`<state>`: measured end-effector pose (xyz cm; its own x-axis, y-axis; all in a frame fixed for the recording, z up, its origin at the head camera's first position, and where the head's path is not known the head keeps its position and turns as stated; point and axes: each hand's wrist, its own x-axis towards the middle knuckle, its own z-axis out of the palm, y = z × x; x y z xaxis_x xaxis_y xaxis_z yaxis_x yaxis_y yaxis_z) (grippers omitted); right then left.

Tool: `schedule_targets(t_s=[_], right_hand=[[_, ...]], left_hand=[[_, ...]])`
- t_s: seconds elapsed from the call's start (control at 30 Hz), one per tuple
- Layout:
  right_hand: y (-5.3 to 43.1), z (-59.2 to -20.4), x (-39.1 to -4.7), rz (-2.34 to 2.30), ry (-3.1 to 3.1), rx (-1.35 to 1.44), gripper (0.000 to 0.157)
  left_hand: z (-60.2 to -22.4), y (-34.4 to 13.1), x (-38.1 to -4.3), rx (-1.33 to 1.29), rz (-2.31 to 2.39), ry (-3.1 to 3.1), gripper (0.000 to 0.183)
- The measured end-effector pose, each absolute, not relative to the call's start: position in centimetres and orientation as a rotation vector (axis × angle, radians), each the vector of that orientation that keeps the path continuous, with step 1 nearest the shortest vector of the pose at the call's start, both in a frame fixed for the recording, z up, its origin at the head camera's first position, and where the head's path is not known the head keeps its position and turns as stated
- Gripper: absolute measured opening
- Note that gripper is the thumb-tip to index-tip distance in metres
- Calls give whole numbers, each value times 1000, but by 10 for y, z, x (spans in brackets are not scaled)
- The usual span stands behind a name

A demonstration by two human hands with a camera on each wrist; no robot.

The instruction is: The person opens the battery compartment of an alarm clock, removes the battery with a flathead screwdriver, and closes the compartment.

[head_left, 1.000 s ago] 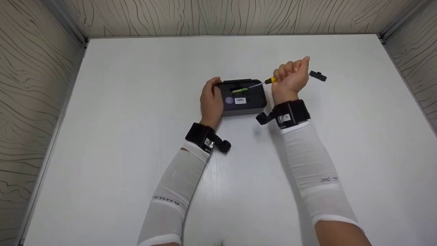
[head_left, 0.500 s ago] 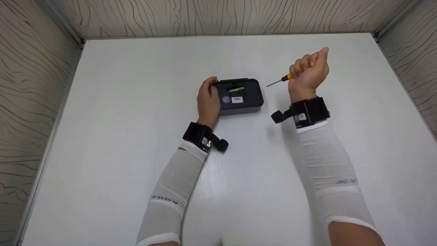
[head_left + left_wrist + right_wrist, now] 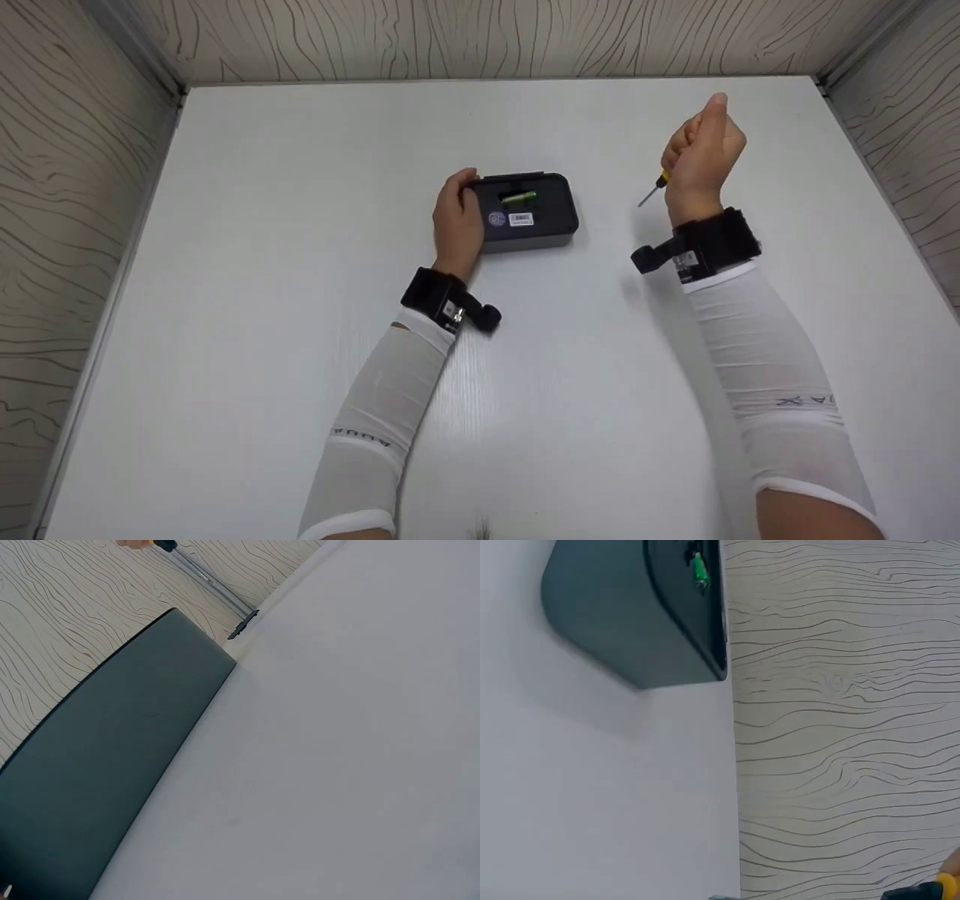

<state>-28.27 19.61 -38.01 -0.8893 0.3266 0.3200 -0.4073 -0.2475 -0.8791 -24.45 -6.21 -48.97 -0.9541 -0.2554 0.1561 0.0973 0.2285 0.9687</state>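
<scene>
In the head view my left hand point(image 3: 459, 225) grips the left end of a dark box-shaped device point(image 3: 553, 225), its fingers over the back edge. On the device's upturned face are a white barcode label, a round sticker and a recess. A green battery point(image 3: 519, 198) lies slantwise in that recess, one end raised. Off to the right, my right hand point(image 3: 705, 154) is raised above the table with its fingers curled round a small screwdriver point(image 3: 651, 192). The screwdriver has a yellow and black handle and a thin metal shaft pointing down-left; most of the handle is hidden in the fist.
A small black battery cover point(image 3: 242, 625) lies on the white table point(image 3: 300, 225), seen in the left wrist view beyond the device; the right hand hides it in the head view. Wood-patterned panels point(image 3: 480, 41) wall the table at the back and sides.
My right hand has drawn the screwdriver tip away from the battery and moved right, turning the shaft more steeply downward. The battery stays in the recess, and my left hand keeps its grip.
</scene>
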Motion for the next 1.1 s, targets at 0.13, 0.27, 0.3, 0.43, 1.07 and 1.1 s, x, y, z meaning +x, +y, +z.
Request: schedule_targets(t_s=[0.13, 0.27, 0.3, 0.43, 1.07, 1.1], right_hand=[[203, -387, -288, 1975, -1746, 92, 58], [216, -398, -297, 1736, -1950, 76, 58], [220, -401, -299, 1691, -1995, 55, 58], [235, -410, -307, 1562, -2163, -71, 58], [246, -426, -328, 1332, -2555, -214, 48], [245, -427, -328, 1310, -2573, -211, 43]], left_hand=[[-491, -63, -245, 151, -1788, -2223, 34], [-492, -63, -246, 151, -1796, -2218, 35], [-492, -63, -246, 148, -1797, -2218, 35], [-493, -64, -245, 136, -1794, -2228, 35], [-493, -63, -246, 143, -1785, -2229, 35], [-493, -63, -246, 146, -1786, -2229, 35]])
